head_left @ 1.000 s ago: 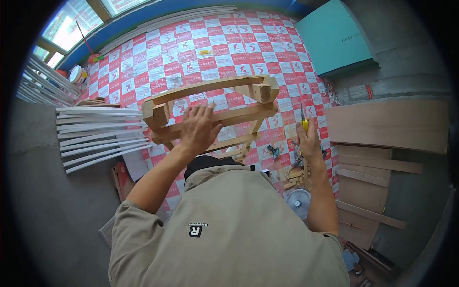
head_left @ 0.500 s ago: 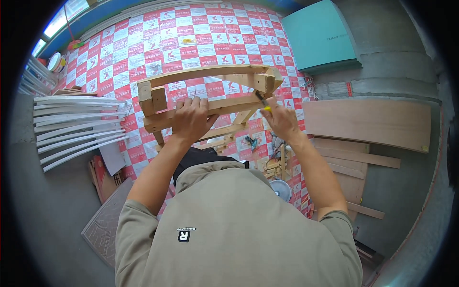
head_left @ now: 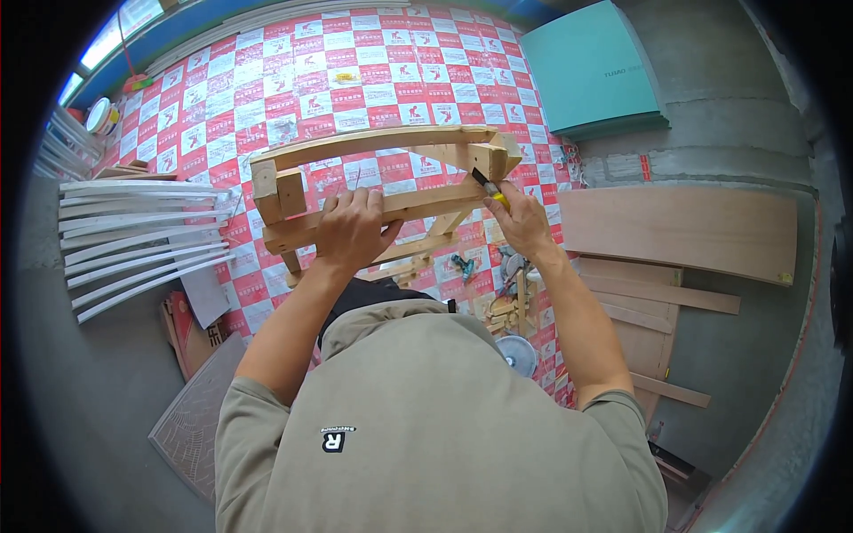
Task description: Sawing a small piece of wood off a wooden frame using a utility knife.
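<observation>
The pale wooden frame of joined battens (head_left: 382,178) looks assembled; left hand (head_left: 354,229) grips its rail, right hand (head_left: 520,222) holds a yellow-handled tool (head_left: 490,188) against the end block.

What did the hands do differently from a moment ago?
The right hand came up from the floor clutter with its yellow-handled tool and brought the tip to the wooden frame's right end. The left hand kept gripping the frame's near rail.
</observation>
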{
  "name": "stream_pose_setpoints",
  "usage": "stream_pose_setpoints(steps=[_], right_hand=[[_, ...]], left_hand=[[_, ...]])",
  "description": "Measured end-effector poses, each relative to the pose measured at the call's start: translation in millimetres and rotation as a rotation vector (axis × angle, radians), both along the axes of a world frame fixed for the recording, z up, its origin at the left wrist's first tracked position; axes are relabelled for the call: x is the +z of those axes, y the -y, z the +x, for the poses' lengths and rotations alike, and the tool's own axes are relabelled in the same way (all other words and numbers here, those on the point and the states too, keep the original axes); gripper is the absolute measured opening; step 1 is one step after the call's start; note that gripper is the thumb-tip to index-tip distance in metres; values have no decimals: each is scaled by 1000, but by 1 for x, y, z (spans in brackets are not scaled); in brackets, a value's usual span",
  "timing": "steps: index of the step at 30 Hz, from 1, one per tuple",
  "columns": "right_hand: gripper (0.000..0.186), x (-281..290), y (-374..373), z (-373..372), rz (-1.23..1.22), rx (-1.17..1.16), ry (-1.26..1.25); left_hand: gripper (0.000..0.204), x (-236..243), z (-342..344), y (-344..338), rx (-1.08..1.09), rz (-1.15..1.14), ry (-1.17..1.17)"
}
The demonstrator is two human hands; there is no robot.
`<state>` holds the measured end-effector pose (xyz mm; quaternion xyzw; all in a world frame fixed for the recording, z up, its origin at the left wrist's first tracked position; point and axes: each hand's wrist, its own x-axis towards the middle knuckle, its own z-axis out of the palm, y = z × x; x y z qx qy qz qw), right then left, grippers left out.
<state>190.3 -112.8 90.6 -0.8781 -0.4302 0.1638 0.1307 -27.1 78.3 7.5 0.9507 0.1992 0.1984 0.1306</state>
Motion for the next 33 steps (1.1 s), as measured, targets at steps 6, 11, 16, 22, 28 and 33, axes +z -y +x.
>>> stream_pose_setpoints(steps=[6, 11, 16, 22, 28, 33], right_hand=[[17, -27, 68, 84, 593, 39, 546], [16, 125, 81, 116, 357, -374, 191], [13, 46, 30, 10, 229, -356, -435], [15, 18, -49, -37, 330, -508, -797], [18, 17, -65, -34, 329, -674, -902], [16, 17, -74, -36, 374, -746, -901]], left_hand=[[42, 6, 9, 0, -36, -14, 18], [40, 3, 3, 1, 16, -43, -24], [41, 8, 8, 1, 17, -61, -50], [36, 3, 4, 0, 14, -32, 11], [38, 0, 5, 0, -1, -42, -34], [39, -2, 6, -2, -11, -34, -27]])
